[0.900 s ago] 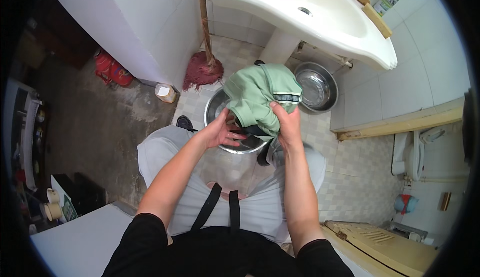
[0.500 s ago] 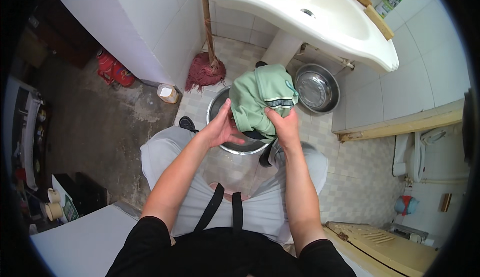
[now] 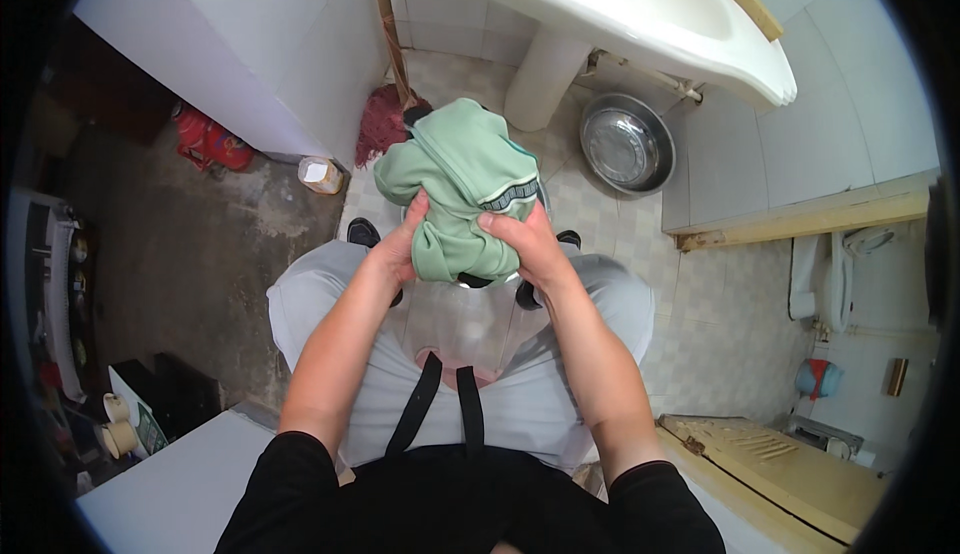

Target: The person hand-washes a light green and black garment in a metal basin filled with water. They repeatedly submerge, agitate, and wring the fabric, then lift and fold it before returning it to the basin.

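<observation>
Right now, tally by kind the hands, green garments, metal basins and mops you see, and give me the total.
Hands: 2, left hand and right hand
Green garment: 1
Metal basins: 2, one mostly hidden beneath the garment
Mop: 1
Total: 6

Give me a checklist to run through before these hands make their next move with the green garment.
1. Left hand on the green garment: ok, thumb over the cloth.
2. Right hand on it: ok, thumb just below the patterned band.
3. Inside of the near basin in view: not ok, the garment covers nearly all of it.
4. Garment clear of that basin's rim: cannot tell, the underside is hidden.
5. Garment clear of the mop head: cannot tell, they overlap in this view.
6. Other basin apart from the garment: ok.
</observation>
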Demonstrator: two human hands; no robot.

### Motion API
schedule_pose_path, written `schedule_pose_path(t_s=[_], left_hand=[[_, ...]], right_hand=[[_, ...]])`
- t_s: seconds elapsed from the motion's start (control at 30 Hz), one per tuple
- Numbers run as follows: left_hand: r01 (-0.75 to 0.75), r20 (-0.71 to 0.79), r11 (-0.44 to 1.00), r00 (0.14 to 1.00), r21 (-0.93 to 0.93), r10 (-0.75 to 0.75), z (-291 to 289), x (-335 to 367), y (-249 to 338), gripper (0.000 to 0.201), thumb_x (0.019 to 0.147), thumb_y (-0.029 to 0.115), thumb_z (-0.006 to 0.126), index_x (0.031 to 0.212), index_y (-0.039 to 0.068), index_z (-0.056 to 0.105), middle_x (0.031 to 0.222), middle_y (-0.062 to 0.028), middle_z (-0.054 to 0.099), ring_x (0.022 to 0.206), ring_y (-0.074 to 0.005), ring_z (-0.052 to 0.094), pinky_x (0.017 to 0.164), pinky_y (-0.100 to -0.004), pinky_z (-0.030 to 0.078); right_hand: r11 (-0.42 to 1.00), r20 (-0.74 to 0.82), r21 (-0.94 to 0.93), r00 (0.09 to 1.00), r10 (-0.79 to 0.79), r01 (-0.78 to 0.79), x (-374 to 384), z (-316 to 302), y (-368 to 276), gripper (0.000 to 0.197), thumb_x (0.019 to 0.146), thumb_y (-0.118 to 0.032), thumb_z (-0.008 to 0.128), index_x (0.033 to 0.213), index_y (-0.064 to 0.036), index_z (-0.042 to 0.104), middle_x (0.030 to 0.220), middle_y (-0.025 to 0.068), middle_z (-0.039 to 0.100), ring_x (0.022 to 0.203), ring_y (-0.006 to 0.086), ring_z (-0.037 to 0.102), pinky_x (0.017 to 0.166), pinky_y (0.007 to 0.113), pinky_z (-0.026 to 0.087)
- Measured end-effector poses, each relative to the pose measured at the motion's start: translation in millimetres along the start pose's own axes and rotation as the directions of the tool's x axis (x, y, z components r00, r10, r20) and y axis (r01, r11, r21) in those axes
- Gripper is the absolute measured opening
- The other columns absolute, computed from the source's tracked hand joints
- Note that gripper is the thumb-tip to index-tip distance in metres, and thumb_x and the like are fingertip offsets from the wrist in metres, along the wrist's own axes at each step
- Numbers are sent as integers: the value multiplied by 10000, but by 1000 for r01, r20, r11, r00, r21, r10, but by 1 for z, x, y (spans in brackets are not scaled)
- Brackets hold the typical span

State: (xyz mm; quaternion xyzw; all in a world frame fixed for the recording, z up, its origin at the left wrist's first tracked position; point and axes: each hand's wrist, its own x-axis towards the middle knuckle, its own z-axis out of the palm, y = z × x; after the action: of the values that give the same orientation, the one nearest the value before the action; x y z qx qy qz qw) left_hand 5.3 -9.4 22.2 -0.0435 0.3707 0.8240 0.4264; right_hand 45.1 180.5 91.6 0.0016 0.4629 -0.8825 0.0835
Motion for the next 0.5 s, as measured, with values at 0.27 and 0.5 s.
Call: schedule_pose_path(t_s=[0.27,0.5], left_hand=[[-97,-196,995,975,29,101,19,1,-6,553,1036,476,400,1484,154,363,1446,-65,490,1296,-209,506,1074,-380,431],[-140,-259,987,959,-76,117,32,1,1,532,1012,393,511,1434,78,440,1387,-61,547,1220,-177,568,1020,-340,477]], right_hand=[[841,-77,-524,976,-204,134,6,-18,27,615,921,-441,660,1308,13,514,1189,115,632,1122,218,582,997,354,434],[985,-251,-148,967,49,-88,-3,-36,30,753,1006,-611,350,1474,-22,346,1505,152,392,1353,269,427,1094,365,350]])
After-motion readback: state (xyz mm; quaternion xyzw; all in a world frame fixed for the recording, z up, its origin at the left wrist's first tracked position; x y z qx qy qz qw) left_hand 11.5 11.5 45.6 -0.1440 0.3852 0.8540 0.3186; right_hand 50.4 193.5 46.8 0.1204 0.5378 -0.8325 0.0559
